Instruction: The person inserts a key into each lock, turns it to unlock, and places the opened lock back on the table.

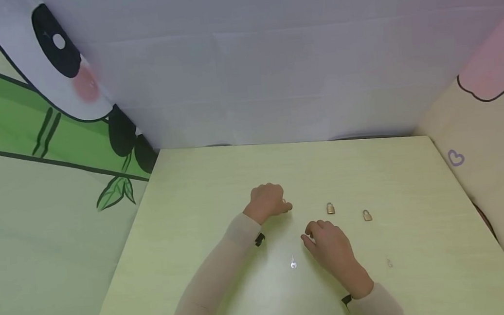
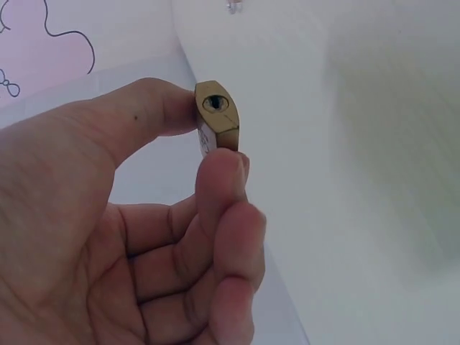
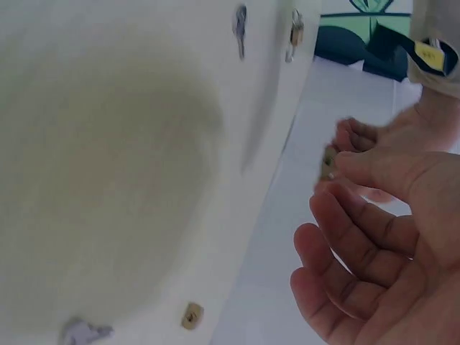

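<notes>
My left hand (image 1: 267,203) pinches a small brass padlock (image 2: 217,111) between thumb and fingers. Its keyhole end faces the left wrist camera, while its shackle is mostly hidden. To the right and nearer stands my right hand (image 1: 330,249), raised over the table, fingers loosely bent and nothing visible in them. Beyond its fingers, the right wrist view shows the held padlock (image 3: 328,164). Two more brass padlocks lie past the right hand, one padlock (image 1: 330,209) closer and the other padlock (image 1: 367,216) farther right. A silver key (image 1: 293,263) lies between the forearms.
Another key (image 1: 389,262) lies right of the right wrist, faint in the head view. The right wrist view also has a brass padlock (image 3: 296,34) near the table edge. Printed cloth walls surround the pale table (image 1: 218,179) at the back and sides.
</notes>
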`<action>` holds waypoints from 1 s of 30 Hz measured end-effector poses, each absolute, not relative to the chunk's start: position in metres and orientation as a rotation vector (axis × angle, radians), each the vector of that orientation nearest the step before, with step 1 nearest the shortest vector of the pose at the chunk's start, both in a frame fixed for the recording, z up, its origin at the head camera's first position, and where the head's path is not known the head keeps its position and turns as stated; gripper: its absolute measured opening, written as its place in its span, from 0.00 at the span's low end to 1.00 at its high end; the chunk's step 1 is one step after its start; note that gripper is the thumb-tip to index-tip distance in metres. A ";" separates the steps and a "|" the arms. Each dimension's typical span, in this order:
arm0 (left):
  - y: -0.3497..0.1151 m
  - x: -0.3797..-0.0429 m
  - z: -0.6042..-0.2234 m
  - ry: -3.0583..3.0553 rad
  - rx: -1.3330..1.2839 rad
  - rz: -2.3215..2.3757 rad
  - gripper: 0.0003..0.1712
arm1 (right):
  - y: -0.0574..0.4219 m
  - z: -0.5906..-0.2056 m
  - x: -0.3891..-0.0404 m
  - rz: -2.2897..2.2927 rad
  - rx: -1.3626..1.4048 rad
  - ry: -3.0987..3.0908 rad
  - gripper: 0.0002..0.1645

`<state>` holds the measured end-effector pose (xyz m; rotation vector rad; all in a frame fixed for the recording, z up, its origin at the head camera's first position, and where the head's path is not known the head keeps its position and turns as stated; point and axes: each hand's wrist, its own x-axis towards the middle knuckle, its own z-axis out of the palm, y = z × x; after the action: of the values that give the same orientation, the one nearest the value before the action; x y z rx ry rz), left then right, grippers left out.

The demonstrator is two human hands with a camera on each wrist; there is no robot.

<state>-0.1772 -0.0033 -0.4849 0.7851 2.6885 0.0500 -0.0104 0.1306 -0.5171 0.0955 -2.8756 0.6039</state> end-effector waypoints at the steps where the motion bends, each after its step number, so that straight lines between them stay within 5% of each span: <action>1: -0.004 -0.176 -0.481 2.685 0.783 0.044 0.27 | 0.128 -0.519 -0.010 0.610 0.085 -2.910 0.09; 30: -0.009 -0.169 -0.461 2.636 0.771 0.075 0.27 | 0.083 -0.550 0.008 0.622 -0.022 -3.181 0.13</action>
<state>-0.1686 -0.0091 -0.4612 0.7715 2.6364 0.0747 0.0085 0.0831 -0.5503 -0.0216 -3.1808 0.6216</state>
